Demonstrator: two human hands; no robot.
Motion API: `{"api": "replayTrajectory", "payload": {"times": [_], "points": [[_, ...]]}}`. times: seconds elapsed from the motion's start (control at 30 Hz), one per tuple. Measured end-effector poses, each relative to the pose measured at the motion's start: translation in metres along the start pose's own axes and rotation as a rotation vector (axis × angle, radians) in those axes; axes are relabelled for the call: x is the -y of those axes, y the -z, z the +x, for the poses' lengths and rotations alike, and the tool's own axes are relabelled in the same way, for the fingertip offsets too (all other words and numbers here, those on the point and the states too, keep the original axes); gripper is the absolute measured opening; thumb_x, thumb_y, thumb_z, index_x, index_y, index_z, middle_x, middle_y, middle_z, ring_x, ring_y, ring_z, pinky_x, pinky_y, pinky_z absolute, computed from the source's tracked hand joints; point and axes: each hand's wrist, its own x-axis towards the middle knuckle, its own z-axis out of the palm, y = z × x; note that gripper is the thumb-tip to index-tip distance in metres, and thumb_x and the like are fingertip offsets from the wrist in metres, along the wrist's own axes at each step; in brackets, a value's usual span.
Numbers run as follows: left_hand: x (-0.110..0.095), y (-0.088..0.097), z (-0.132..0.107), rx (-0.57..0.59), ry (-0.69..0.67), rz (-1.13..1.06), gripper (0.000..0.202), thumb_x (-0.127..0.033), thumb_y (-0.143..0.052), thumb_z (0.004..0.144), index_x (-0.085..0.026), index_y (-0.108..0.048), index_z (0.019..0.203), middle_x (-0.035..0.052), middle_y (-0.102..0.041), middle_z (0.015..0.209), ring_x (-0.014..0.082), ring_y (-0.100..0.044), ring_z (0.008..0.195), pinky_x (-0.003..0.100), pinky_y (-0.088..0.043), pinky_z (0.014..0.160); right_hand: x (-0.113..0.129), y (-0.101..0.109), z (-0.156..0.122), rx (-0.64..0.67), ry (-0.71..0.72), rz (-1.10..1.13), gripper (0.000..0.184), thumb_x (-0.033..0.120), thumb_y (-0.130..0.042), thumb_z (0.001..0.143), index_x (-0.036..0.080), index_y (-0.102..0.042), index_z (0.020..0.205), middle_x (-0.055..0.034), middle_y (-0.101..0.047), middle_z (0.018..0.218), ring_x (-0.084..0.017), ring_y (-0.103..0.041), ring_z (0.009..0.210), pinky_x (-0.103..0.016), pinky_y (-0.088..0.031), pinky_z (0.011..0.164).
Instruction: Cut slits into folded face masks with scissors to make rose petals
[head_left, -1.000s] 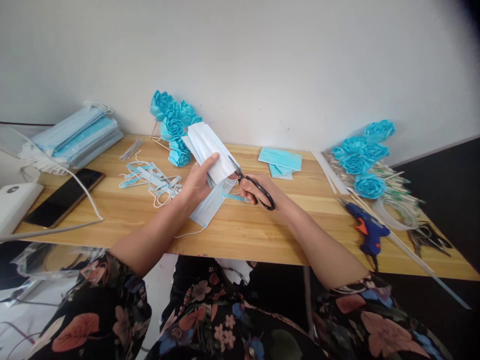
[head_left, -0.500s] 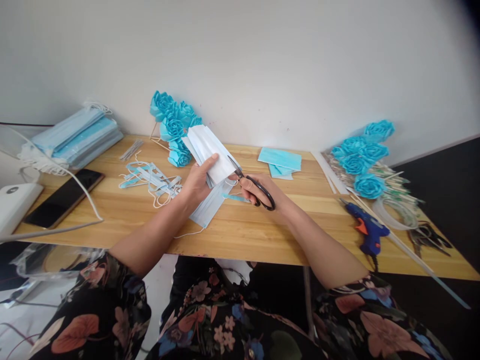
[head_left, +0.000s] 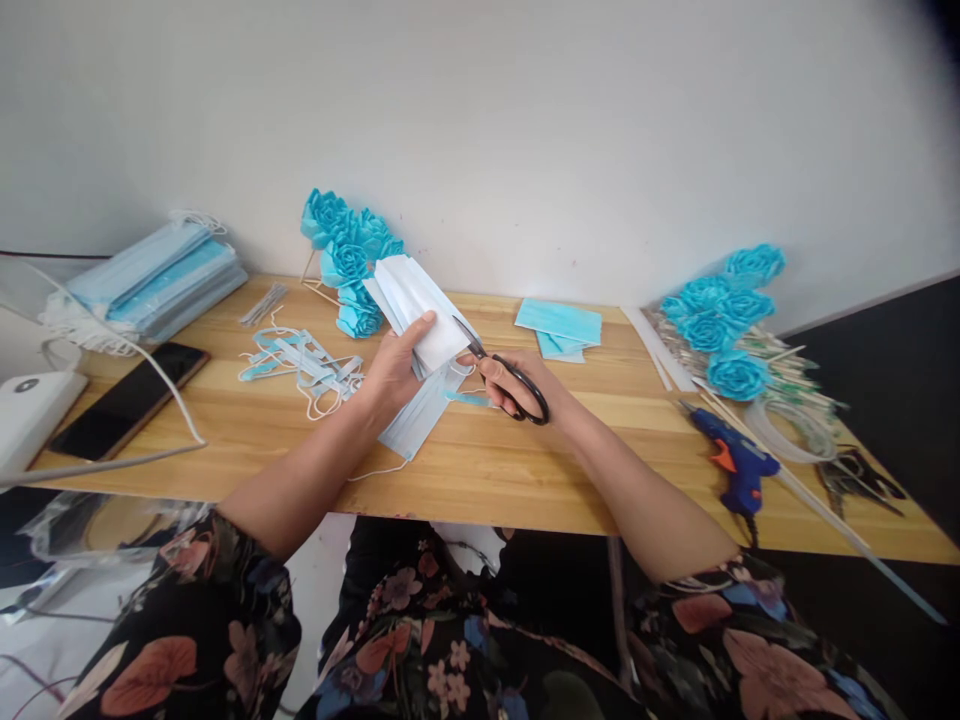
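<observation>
My left hand (head_left: 395, 365) grips a white and pale blue face mask (head_left: 424, 310), thumb on top, raised over the table. In my right hand (head_left: 517, 378) are black-handled scissors (head_left: 534, 398), their blades at the right edge of the held mask. A narrow blue strip (head_left: 469, 398) hangs by my right fingers. Beneath my hands another light blue mask (head_left: 416, 420) lies on the wood with a white ear loop. To the left is a heap of cut strips and ear loops (head_left: 304, 365). Two cut blue mask pieces (head_left: 561, 325) rest farther back on the right.
Blue paper-like roses (head_left: 349, 262) stand behind my left hand, with more roses (head_left: 720, 315) at right. A blue glue gun (head_left: 733, 455) and pliers (head_left: 855, 478) lie at right. A mask stack (head_left: 154, 280), phone (head_left: 131, 400) and white cable (head_left: 169, 385) occupy the left.
Little differs. The scissors and mask stay in nearly the same place, with the blades still at the mask's right edge. The whole view has shifted slightly.
</observation>
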Motion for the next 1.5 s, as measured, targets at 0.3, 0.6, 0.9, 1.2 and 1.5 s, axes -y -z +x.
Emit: {"api": "replayTrajectory", "payload": {"times": [0.3, 0.6, 0.9, 1.2, 1.5], "points": [[0.000, 0.003, 0.003, -0.017, -0.007, 0.010, 0.036, -0.024, -0.086, 0.076, -0.016, -0.067, 0.105, 0.0013, -0.076, 0.075, 0.0182, -0.075, 0.069, 0.031, -0.066, 0.079, 0.001, 0.000, 0.003, 0.007, 0.012, -0.001, 0.054, 0.072, -0.061, 0.086, 0.019, -0.063, 0.083, 0.0055, -0.052, 0.049, -0.007, -0.043, 0.038, -0.021, -0.033, 0.040], [-0.001, 0.002, 0.001, -0.068, -0.001, -0.004, 0.028, -0.018, -0.082, 0.078, -0.016, -0.067, 0.101, 0.0022, -0.076, 0.075, 0.0182, -0.074, 0.067, 0.031, -0.066, 0.077, -0.003, 0.001, 0.005, 0.020, 0.049, 0.067, 0.054, 0.072, -0.064, 0.086, 0.022, -0.054, 0.102, 0.0105, -0.050, 0.051, -0.007, -0.043, 0.040, -0.021, -0.039, 0.044], [-0.001, 0.000, -0.001, 0.015, -0.022, 0.037, 0.035, -0.023, -0.087, 0.072, -0.014, -0.066, 0.100, 0.0037, -0.077, 0.076, 0.0238, -0.078, 0.080, 0.037, -0.065, 0.086, -0.006, 0.002, 0.005, 0.069, 0.114, 0.111, 0.063, 0.080, -0.062, 0.083, 0.020, -0.053, 0.103, 0.0021, -0.066, 0.066, -0.008, -0.049, 0.048, -0.022, -0.040, 0.048], [0.003, 0.002, -0.001, 0.026, -0.051, 0.076, 0.046, -0.028, -0.092, 0.064, -0.013, -0.068, 0.100, 0.0049, -0.078, 0.079, 0.0261, -0.078, 0.084, 0.040, -0.065, 0.091, -0.006, 0.002, 0.006, 0.048, 0.031, 0.160, 0.093, 0.073, -0.072, 0.079, 0.016, -0.042, 0.146, 0.0011, -0.073, 0.070, -0.009, -0.051, 0.045, -0.022, -0.044, 0.047], [0.005, 0.003, 0.000, 0.028, -0.054, 0.093, 0.049, -0.031, -0.093, 0.063, -0.013, -0.068, 0.101, 0.0071, -0.079, 0.082, 0.0285, -0.078, 0.089, 0.042, -0.064, 0.092, -0.008, 0.001, 0.003, 0.061, 0.055, 0.205, 0.124, 0.069, -0.071, 0.083, 0.016, 0.000, 0.170, 0.0009, -0.075, 0.072, -0.009, -0.051, 0.043, -0.024, -0.047, 0.048]]}}
